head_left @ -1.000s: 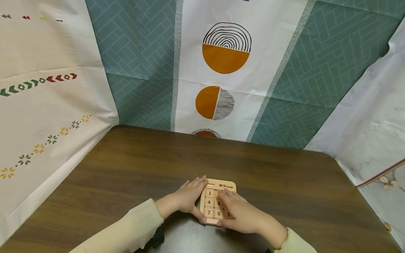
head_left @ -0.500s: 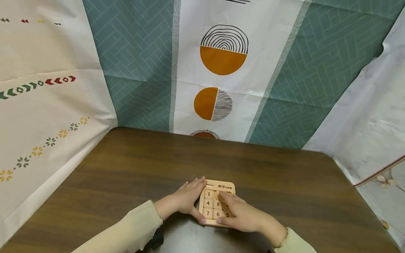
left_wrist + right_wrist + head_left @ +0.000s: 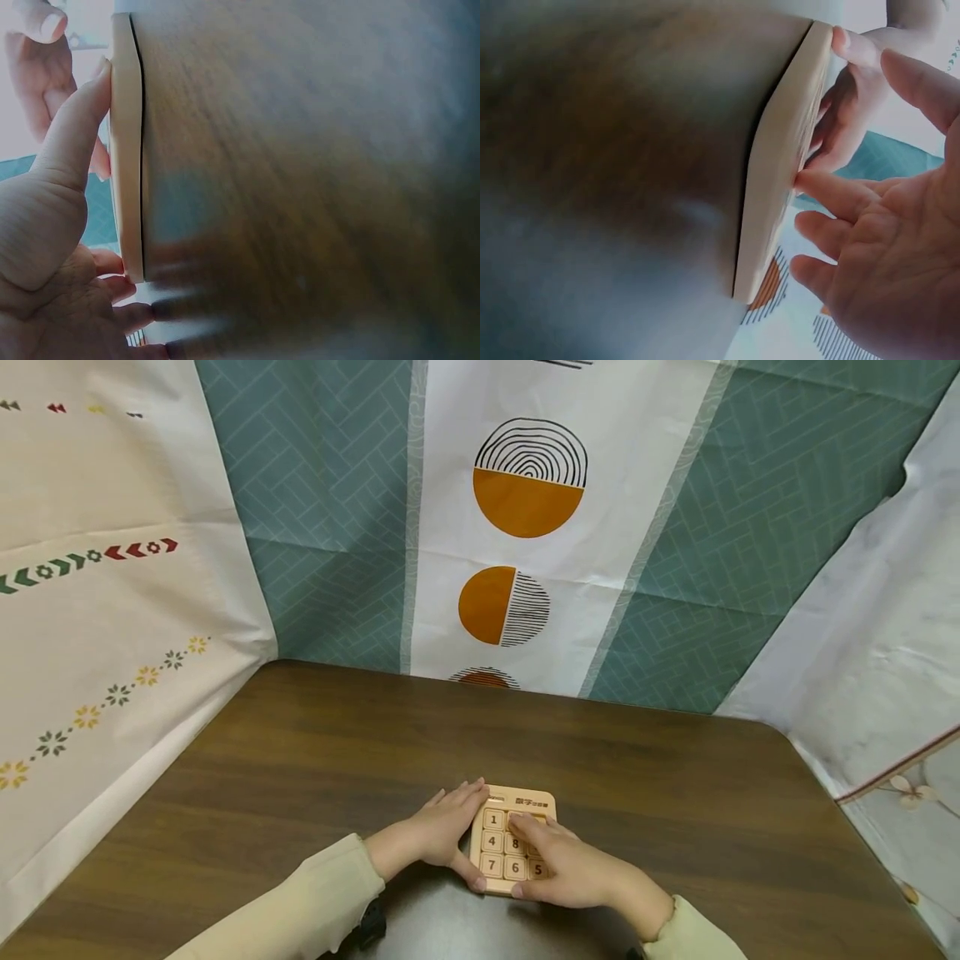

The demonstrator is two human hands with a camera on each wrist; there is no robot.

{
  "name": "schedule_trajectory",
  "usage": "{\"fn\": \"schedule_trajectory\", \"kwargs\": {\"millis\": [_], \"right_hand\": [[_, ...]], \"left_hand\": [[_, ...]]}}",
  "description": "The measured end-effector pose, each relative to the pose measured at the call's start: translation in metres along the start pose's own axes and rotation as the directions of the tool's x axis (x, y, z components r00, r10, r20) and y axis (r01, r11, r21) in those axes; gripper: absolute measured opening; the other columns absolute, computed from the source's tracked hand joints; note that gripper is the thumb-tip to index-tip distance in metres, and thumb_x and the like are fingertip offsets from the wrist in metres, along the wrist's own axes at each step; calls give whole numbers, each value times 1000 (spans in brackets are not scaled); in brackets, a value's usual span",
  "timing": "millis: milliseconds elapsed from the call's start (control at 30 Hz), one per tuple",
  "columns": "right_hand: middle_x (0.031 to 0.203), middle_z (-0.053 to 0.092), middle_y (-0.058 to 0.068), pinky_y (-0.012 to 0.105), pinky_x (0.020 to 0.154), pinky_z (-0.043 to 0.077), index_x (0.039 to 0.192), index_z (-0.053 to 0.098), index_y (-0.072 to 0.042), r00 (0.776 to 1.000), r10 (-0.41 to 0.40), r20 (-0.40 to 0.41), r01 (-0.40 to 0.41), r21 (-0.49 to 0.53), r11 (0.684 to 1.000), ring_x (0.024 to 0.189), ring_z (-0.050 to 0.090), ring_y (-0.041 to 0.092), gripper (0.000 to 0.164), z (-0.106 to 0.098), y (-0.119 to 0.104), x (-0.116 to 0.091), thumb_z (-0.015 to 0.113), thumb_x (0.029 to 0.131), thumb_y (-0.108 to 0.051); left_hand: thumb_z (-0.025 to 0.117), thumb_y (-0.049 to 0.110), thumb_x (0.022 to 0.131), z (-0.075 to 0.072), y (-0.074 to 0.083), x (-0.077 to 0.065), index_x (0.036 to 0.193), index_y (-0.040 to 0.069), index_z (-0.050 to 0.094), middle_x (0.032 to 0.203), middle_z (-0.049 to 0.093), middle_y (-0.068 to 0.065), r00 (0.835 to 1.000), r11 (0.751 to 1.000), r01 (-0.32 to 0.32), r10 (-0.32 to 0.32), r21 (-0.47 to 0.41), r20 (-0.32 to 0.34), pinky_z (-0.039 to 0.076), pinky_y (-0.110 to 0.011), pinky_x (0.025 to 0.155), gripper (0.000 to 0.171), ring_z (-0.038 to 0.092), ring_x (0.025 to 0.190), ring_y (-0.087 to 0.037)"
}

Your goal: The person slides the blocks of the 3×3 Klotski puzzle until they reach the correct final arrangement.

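A wooden number sliding puzzle lies flat on the table, with tiles 1, 4, 8, 7, 6 and 5 showing. My left hand holds its left side, the thumb at the near corner and the fingertips at the far corner. From the right, my right hand reaches over the puzzle. One of its fingertips rests on the top row just right of tile 1, while the thumb lies by the near edge. The right part of the upper rows is hidden under this hand. In the right wrist view, the other fingers are loosely bent above the puzzle.
The dark wooden table extends around the puzzle. Behind it hangs a green and white patterned cloth, with a white cloth on the left and a pale one on the right.
The right fingertip on the top row has slid slightly right, then left towards tile 1. The left hand stays at the puzzle's left side. The head view has shifted a little.
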State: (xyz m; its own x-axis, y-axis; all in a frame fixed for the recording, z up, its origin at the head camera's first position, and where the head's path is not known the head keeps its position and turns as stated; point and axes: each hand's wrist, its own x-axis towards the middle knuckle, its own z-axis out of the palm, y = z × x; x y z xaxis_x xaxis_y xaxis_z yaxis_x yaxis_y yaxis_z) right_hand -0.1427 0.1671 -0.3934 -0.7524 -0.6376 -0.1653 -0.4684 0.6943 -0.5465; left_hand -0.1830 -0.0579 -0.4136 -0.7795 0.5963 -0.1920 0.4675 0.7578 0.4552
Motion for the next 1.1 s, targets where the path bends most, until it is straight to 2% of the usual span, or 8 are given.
{"fn": "schedule_trajectory", "kwargs": {"millis": [267,367,533,767,933,1100], "right_hand": [[147,42,13,61,111,17,145,34,2,999,-21,30,20,33,999,142,24,38,78,-1,3,1,67,85,-35],[147,42,12,61,112,16,145,35,1,1000,-18,16,17,24,1000,142,22,38,77,-2,4,-2,66,85,-36],[150,36,19,62,111,17,144,36,1,1000,8,-30,-8,-13,1000,141,24,42,76,-7,2,-18,63,88,-41],[148,36,24,62,108,22,143,38,0,1000,9,-18,-10,-86,996,139,29,41,76,-3,1,-38,65,87,-43],[147,40,20,59,110,23,143,38,1,998,12,-55,-21,-165,986,138,33,37,77,0,4,-33,66,86,-43],[147,40,20,57,112,21,143,36,3,998,34,-55,-42,-167,985,139,32,36,78,-2,7,-25,64,87,-44]], "left_hand": [[84,56,59,1,0,-1,150,2,22,158,16,-14,1000,1000,4,-4,-21,12,18,-56,114,122,17,145,-33],[83,57,59,2,0,-1,150,3,21,158,16,-14,1000,1000,6,-6,-17,13,18,-56,114,123,17,145,-33],[83,57,59,1,0,-1,150,2,21,158,15,-15,1000,1000,-7,7,-12,10,19,-56,114,123,17,145,-34],[83,56,60,-4,-1,-2,151,2,20,159,14,-15,1000,1000,-12,12,-20,4,18,-56,114,123,16,145,-34],[83,57,60,-4,-1,-1,151,2,20,159,15,-15,1000,1000,-13,13,-15,2,18,-56,114,123,17,145,-33],[83,57,59,-1,-1,0,150,2,21,158,16,-15,1000,1000,-14,14,-15,2,19,-56,114,123,18,145,-34]]}}
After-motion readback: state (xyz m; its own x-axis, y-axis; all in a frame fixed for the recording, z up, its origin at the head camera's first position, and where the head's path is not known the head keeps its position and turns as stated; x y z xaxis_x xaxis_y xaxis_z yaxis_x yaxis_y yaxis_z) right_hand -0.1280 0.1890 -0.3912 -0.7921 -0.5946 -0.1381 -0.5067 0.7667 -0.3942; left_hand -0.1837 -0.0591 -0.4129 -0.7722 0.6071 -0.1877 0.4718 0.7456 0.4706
